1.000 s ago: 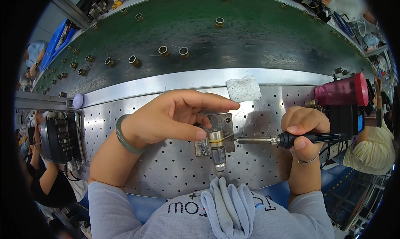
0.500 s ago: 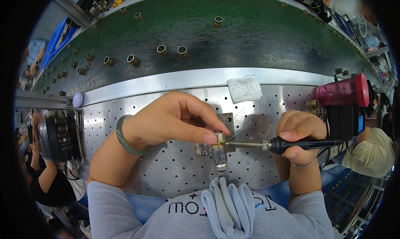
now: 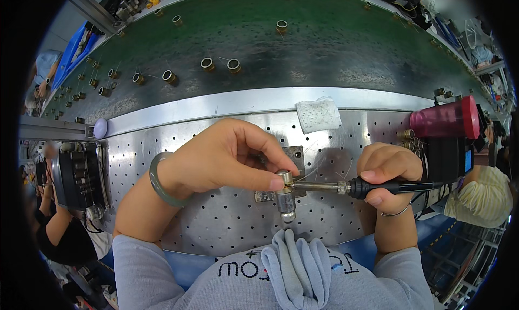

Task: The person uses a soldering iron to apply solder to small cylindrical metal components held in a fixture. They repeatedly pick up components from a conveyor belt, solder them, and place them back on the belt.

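Observation:
My left hand (image 3: pixel 221 161) pinches the upper end of a small metal cylinder (image 3: pixel 286 202), thumb on the near side and fingertips behind. A thin brass-coloured ring, apparently a wire coil, shows just below the cylinder's silver top. My right hand (image 3: pixel 392 172) grips a soldering iron (image 3: pixel 373 188) by its black handle, thumb and fingers closed round it. The iron lies nearly level, and its tip meets the side of the cylinder near my left thumb. Fine wires stick out to the right above the iron. A metal block (image 3: pixel 293 154) sits behind, partly hidden by my left fingers.
Beyond the perforated metal bench (image 3: pixel 216 223) runs a green conveyor belt (image 3: pixel 335 45) carrying several small coils (image 3: pixel 207 64). White wiping pad (image 3: pixel 318 115) lies by the rail. At right stand a pink cup (image 3: pixel 443 118), a black box (image 3: pixel 446 156) and several coils (image 3: pixel 413 142).
The coils on the belt have shifted slightly to the left. My left thumb has moved a little on the cylinder. The iron stays nearly in place against it.

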Motion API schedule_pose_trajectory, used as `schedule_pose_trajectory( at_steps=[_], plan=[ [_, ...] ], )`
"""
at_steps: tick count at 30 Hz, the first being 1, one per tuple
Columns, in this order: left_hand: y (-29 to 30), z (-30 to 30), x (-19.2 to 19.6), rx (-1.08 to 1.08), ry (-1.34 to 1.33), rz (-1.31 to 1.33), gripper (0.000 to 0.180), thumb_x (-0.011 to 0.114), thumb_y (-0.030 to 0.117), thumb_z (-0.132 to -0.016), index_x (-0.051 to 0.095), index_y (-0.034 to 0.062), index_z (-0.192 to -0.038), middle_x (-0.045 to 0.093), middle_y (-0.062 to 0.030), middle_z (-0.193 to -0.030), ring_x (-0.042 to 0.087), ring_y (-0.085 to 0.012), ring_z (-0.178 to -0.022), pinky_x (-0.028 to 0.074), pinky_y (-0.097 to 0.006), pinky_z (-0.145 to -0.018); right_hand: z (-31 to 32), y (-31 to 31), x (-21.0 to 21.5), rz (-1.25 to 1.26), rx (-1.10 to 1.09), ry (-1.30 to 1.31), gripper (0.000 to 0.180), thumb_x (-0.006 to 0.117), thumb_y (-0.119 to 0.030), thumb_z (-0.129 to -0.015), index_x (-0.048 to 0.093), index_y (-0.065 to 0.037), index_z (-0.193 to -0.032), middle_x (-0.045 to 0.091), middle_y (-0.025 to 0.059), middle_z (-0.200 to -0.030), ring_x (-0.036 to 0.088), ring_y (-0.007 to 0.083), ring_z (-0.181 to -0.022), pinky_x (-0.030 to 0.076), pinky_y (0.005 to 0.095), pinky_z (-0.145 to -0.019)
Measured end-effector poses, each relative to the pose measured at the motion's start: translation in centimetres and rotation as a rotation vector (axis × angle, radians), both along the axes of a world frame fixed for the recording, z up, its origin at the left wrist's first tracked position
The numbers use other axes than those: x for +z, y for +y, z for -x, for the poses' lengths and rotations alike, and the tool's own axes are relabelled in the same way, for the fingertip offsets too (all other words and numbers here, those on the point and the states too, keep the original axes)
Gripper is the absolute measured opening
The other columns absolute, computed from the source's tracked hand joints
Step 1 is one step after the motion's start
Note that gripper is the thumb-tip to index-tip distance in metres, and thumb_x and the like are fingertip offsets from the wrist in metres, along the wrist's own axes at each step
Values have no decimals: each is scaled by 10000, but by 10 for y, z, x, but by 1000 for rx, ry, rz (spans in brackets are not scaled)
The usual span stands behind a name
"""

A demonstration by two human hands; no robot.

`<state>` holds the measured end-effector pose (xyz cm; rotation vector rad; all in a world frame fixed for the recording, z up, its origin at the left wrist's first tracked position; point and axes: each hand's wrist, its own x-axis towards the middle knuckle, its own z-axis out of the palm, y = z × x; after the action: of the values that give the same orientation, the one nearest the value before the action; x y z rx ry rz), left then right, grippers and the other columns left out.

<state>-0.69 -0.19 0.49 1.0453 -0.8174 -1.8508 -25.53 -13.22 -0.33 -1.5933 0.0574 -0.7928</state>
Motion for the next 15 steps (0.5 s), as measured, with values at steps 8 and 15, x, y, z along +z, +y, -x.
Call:
schedule_pose_trajectory(
  at_steps=[8, 15],
  plan=[
    [0, 0, 0, -6, 29, -8, 283, 714, -57, -713, 676, -57, -994, 631, -94, -902, 601, -138, -836, 485, -240, -766, 0, 0, -2, -27, -9, -9, 219, 772, 9, -626, 647, 37, -803, 621, 106, -651, 572, 199, -546, 438, 276, -531],
    [-4, -4, -12, -52, 130, 91, 323, 720, -55, -714, 668, -67, -1032, 639, -121, -941, 599, -151, -852, 481, -244, -780, 1, -1, -2, -28, 4, -4, 215, 766, 10, -625, 648, 33, -803, 625, 106, -661, 581, 201, -557, 439, 275, -537]
  ],
)
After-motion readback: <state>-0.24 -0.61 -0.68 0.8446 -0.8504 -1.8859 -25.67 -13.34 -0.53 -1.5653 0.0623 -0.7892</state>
